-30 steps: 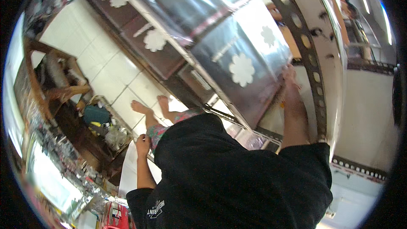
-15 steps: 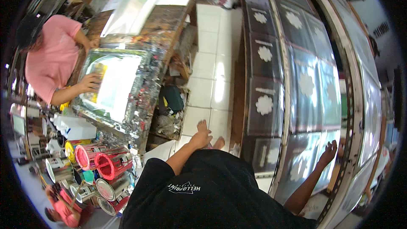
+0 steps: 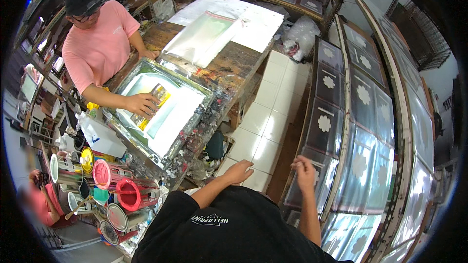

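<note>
My left hand (image 3: 238, 172) hangs before my body over the tiled floor, fingers loosely bent, with nothing visible in it. My right hand (image 3: 305, 171) is raised beside the near rack, fingers apart and slightly bent, apparently holding nothing. Closest to it are clear plastic sheets (image 3: 324, 123) printed with white flower shapes, lying in rows on the rack. At the left, a co-worker in a pink shirt (image 3: 100, 44) grips a yellow-edged squeegee (image 3: 155, 106) on a framed printing screen (image 3: 187, 117). That screen lies on an ink-stained wooden table (image 3: 234, 70).
Stacked clear and white sheets (image 3: 207, 34) lie on the table's far part. Several paint cans (image 3: 130, 195) and a white jug (image 3: 100, 134) stand at lower left. Tiled floor (image 3: 265, 122) runs between table and rack. Another person (image 3: 45, 199) sits at far left.
My view has swung and shows more of the far shelves. My right hand has come inward from the rack's far side toward my body. The co-worker's squeegee hand has shifted across the screen.
</note>
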`<state>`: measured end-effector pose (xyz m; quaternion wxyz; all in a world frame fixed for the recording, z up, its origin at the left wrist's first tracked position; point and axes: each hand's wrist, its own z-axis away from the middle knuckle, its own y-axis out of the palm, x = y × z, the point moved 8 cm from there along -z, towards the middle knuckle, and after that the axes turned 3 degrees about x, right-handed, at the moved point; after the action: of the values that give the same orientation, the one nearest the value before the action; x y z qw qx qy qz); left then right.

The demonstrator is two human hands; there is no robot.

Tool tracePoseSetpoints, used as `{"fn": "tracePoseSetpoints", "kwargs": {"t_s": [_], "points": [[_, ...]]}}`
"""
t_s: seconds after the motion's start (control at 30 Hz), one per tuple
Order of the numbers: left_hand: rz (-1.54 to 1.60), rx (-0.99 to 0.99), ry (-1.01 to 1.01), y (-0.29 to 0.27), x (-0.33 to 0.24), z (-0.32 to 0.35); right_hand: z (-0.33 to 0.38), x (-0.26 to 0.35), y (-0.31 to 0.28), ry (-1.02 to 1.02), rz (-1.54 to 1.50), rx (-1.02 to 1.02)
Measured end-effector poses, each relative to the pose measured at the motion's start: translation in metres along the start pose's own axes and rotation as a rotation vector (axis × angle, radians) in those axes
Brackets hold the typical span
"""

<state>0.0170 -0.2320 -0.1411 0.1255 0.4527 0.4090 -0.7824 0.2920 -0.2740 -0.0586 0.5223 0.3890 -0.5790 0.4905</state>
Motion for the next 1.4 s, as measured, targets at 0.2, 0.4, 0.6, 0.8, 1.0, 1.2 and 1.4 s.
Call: {"fn": "tracePoseSetpoints", "kwargs": {"t_s": [0.2,0.4,0.6,0.8,1.0,1.2,1.4], "points": [[0.013,-0.005,-0.023,-0.021,0.001,-0.008,0.006,-0.078,0.079,0.264,-0.014,0.261],[0.089,0.006,-0.061,-0.037,-0.009,-0.041,-0.011,-0.134,0.076,0.487,0.044,0.31],[0.051,-0.219,0.076,-0.081,-0.028,-0.102,-0.067,-0.172,0.057,0.479,0.163,0.375],[-0.051,-0.58,0.062,-0.163,-0.061,-0.144,-0.143,-0.148,0.046,0.546,0.089,0.41],[-0.41,-0.722,-0.179,-0.217,-0.051,-0.172,-0.23,-0.142,0.034,0.384,0.138,0.459],[-0.544,-0.597,-0.339,-0.215,-0.027,-0.188,-0.27,-0.147,0.031,0.414,0.115,0.495],[-0.475,-0.61,-0.339,-0.221,-0.02,-0.187,-0.278,-0.156,0.036,0.461,0.177,0.594]]}}
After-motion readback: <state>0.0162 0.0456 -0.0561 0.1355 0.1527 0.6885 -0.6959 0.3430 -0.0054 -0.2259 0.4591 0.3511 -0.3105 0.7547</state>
